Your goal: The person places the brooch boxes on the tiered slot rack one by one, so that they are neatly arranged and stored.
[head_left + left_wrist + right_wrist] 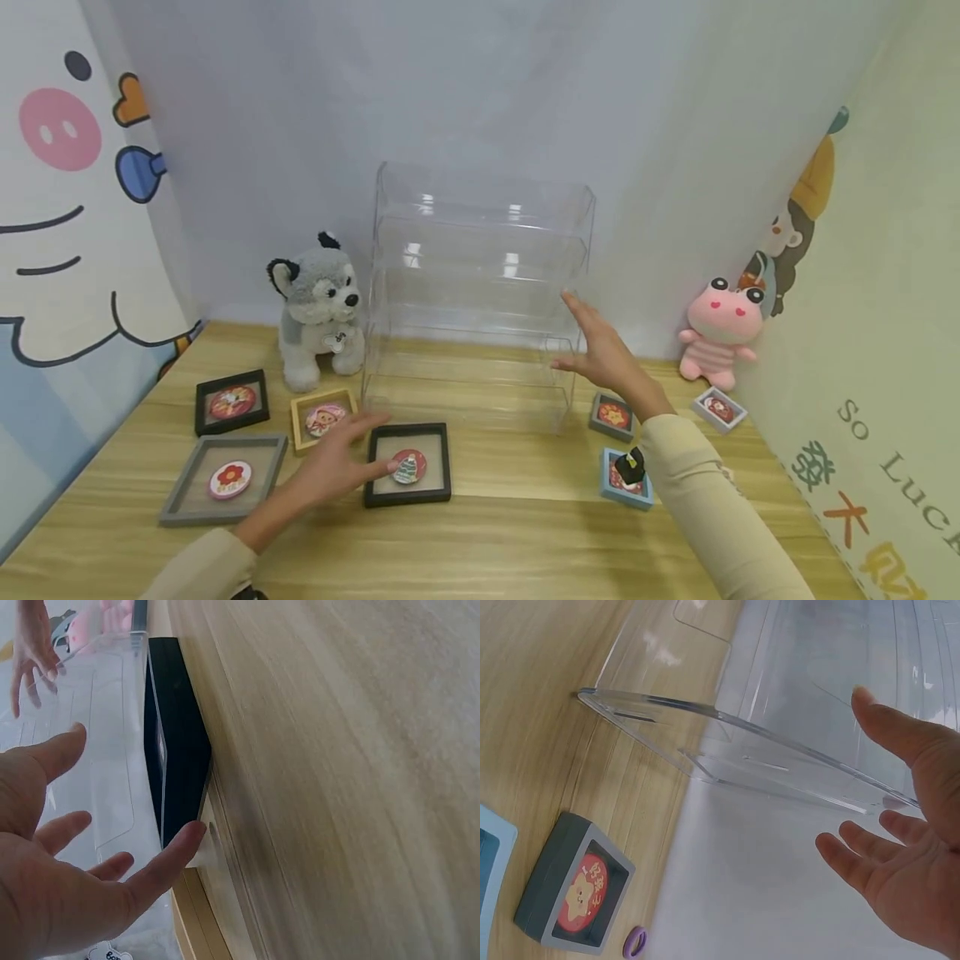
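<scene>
A clear acrylic tiered stand (480, 325) rises at the back middle of the table. My right hand (611, 358) is at its right side, fingers spread, with the stand's side panel (780, 742) near the thumb in the right wrist view. My left hand (333, 462) hovers between a yellow frame (298, 429) and a black frame (408, 498) that holds a round Christmas-tree badge (408, 468). In the head view the left thumb overlaps this badge. The left wrist view shows the left fingers spread, one fingertip close to the black frame (184, 750). Both hands hold nothing.
Left of the stand sits a grey husky plush (318, 308), with another black frame (232, 402) and a grey frame (183, 479) nearby. Rightward are a small dark grey frame (611, 417), a blue frame (626, 497), a white frame (718, 410) and a pink plush (722, 333).
</scene>
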`<move>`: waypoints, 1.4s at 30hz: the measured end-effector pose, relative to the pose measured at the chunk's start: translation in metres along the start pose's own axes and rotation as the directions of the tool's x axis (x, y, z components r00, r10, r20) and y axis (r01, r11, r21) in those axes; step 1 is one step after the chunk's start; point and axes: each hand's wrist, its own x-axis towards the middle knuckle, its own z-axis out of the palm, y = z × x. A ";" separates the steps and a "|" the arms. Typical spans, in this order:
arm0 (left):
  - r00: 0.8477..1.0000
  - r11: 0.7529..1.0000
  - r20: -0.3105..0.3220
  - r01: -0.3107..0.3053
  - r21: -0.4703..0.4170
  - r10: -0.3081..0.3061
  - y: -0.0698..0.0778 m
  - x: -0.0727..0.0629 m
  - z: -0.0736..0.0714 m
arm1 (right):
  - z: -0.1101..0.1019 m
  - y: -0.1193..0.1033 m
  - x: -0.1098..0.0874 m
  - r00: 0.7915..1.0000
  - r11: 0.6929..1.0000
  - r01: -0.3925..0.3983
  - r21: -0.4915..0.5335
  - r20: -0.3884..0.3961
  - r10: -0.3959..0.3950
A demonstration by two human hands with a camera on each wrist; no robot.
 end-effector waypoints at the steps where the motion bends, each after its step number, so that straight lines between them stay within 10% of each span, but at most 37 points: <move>1: 1.000 1.000 0.004 0.002 -0.001 -0.002 0.000 0.001 0.001 | 0.000 0.000 0.000 1.000 1.000 -0.004 0.000 -0.001 0.004; 42: 0.984 0.981 0.105 0.132 0.139 -0.147 0.001 0.027 0.018 | -0.001 -0.003 0.002 1.000 1.000 -0.018 0.022 0.009 0.018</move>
